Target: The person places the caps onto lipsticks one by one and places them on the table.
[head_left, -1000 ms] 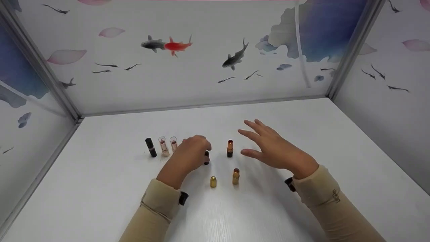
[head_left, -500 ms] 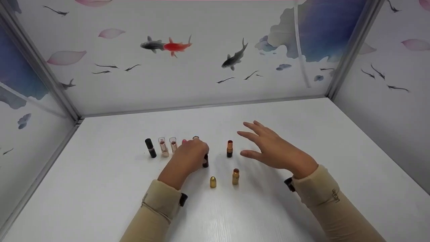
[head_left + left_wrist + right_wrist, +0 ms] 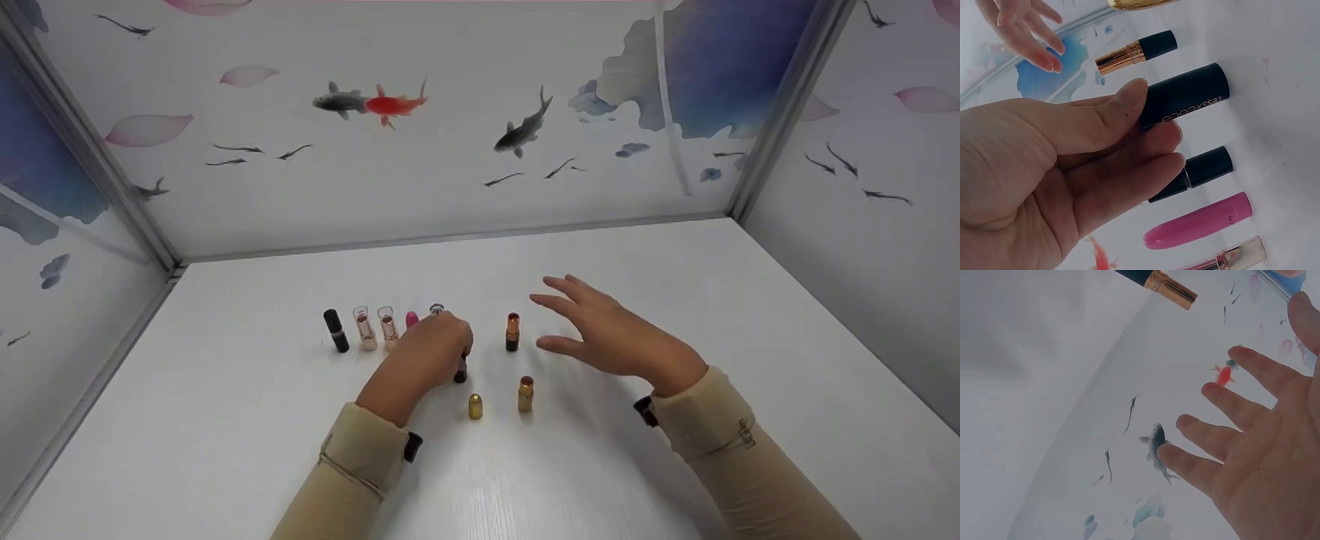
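Note:
My left hand (image 3: 424, 346) grips a black lipstick tube (image 3: 1190, 93) near its upper end between thumb and fingers; white lettering runs along its side. In the head view the lower part of that black tube (image 3: 460, 371) shows under the hand, upright and at or close to the table. To its right stands a copper-and-black lipstick (image 3: 512, 332). My right hand (image 3: 611, 330) hovers beside that one, fingers straight and spread, holding nothing. Nearer to me are a gold bullet-shaped cap (image 3: 475, 406) and a gold lipstick tube (image 3: 526, 394), both upright.
Left of my left hand, a row holds a black lipstick (image 3: 336, 331), two clear-capped lipsticks (image 3: 365, 330) and a pink tube (image 3: 1199, 220). Another black tube (image 3: 1207, 169) is partly behind the left hand. Printed walls enclose the white table (image 3: 225, 420).
The black tube has moved a little toward me in my left hand. More of the pink tube now shows behind that hand. My right hand has hardly moved.

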Tool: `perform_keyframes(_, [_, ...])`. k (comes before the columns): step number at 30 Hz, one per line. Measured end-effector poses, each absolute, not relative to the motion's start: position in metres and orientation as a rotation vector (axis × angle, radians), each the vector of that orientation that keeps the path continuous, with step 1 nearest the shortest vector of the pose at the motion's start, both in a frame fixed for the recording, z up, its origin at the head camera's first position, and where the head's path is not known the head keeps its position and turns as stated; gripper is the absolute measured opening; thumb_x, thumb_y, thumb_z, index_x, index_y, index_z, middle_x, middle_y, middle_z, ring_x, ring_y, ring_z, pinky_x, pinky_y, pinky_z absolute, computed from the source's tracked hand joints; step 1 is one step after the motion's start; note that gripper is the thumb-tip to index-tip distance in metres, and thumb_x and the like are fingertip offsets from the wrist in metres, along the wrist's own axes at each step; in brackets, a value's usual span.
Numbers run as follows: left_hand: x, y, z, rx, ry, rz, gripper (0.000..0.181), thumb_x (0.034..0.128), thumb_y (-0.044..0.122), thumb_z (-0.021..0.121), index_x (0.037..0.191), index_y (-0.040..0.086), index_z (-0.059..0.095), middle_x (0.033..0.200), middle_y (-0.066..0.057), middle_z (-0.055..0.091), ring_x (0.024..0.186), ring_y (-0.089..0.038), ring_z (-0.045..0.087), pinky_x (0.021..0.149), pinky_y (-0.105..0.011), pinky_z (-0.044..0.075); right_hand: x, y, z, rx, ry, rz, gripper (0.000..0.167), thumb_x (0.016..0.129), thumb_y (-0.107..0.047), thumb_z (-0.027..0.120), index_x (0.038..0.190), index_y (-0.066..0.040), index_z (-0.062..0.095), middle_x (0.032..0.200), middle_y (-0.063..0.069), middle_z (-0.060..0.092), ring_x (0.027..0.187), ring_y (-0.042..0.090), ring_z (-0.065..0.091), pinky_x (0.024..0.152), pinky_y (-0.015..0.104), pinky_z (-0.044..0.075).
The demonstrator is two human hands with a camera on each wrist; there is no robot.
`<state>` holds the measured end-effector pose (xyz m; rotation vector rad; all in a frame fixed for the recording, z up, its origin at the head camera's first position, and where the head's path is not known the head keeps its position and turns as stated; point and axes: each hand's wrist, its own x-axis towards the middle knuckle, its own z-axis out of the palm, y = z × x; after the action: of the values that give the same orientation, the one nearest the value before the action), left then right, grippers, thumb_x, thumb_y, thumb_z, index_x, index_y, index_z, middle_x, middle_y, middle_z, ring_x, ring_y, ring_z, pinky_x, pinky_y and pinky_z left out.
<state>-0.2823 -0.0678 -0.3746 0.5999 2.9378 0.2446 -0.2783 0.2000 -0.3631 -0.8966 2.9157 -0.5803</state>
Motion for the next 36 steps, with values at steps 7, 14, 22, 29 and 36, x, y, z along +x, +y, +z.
perform_keyframes(7, [-0.285,-0.068,-0.377,0.566,2.907,0.288,0.017,0.0975,0.002,0.076,0.112,0.009,0.082,0.1,-0.006,0.074,0.09,-0.021,0.062,0.086,-0.033,0.061,-0.29,0.192,-0.384,-0.658,2.844,-0.652,0.078,0.102,-0.041,0.075,0.165,-0.014,0.04,0.168,0.015,0.04,0.152,0.039,0.042,0.12,0.061,0.039])
perform_keyframes(14, [-0.286,-0.068,-0.378,0.595,2.92,0.251,0.016,0.0979,0.001,0.076,0.111,0.008,0.082,0.097,-0.006,0.074,0.086,-0.02,0.062,0.084,-0.033,0.061,-0.306,0.183,-0.407,-0.602,2.723,-0.752,0.072,0.102,-0.034,0.075,0.161,-0.005,0.045,0.153,0.015,0.058,0.14,0.036,0.055,0.118,0.057,0.043])
perform_keyframes(22, [-0.285,-0.069,-0.379,0.601,2.921,0.255,0.016,0.0981,0.0,0.075,0.111,0.007,0.082,0.096,-0.006,0.074,0.085,-0.02,0.062,0.082,-0.034,0.061,-0.319,0.169,-0.408,-0.589,2.692,-0.719,0.059,0.102,-0.032,0.075,0.152,-0.006,0.057,0.141,0.014,0.066,0.133,0.032,0.059,0.114,0.054,0.047])
perform_keyframes(29, [-0.285,-0.066,-0.377,0.668,2.93,0.237,0.014,0.0965,-0.001,0.076,0.107,0.006,0.083,0.096,-0.006,0.076,0.085,-0.02,0.063,0.081,-0.033,0.062,-0.328,0.168,-0.407,-0.565,2.704,-0.749,0.032,0.1,-0.024,0.075,0.128,-0.007,0.075,0.118,0.008,0.075,0.108,0.025,0.067,0.1,0.049,0.055])
perform_keyframes(36, [-0.284,-0.067,-0.376,0.637,2.925,0.247,0.013,0.0976,0.001,0.076,0.107,0.007,0.082,0.095,-0.006,0.075,0.084,-0.02,0.061,0.08,-0.031,0.061,-0.335,0.163,-0.405,-0.558,2.675,-0.768,0.033,0.101,-0.023,0.075,0.131,-0.009,0.072,0.115,0.006,0.073,0.101,0.021,0.066,0.094,0.045,0.056])
